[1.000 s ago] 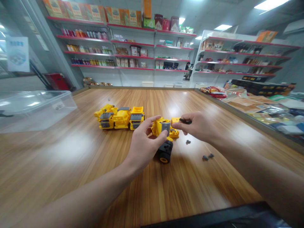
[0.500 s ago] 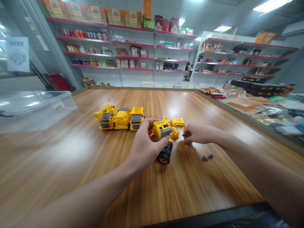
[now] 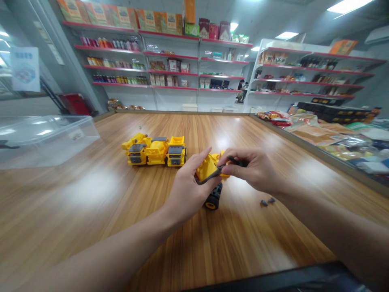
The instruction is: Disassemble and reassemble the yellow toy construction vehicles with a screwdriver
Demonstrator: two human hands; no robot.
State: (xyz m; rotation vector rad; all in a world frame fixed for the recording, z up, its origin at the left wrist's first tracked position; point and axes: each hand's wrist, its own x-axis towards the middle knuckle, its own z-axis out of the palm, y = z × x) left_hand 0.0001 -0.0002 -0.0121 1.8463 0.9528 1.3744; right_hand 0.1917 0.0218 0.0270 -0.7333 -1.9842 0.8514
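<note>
"Right hand has come up off the tabletop since half a second ago; now its fingertips meet the yellow toy part. Part's been tipped too. Left hand?"

"Left hand clamped round the part, thumb near side, fingers far side. Probably bracing it against whatever the right pushes."

"Right's grip?"

"Closed on a slim dark tool, pinched between thumb and fingers. Likely held that way to keep fingertips free for close work. Dark bit at the tips, too small to tell."

"Where's the part, exactly?"

"Between both hands, above the black wheeled chassis. Can't tell if they touch."

"Rest?"

"Two small grey pieces right of the chassis, within easy reach, I'd guess on purpose. Three yellow toy trucks side by side, left, presumably out of the way."
</note>
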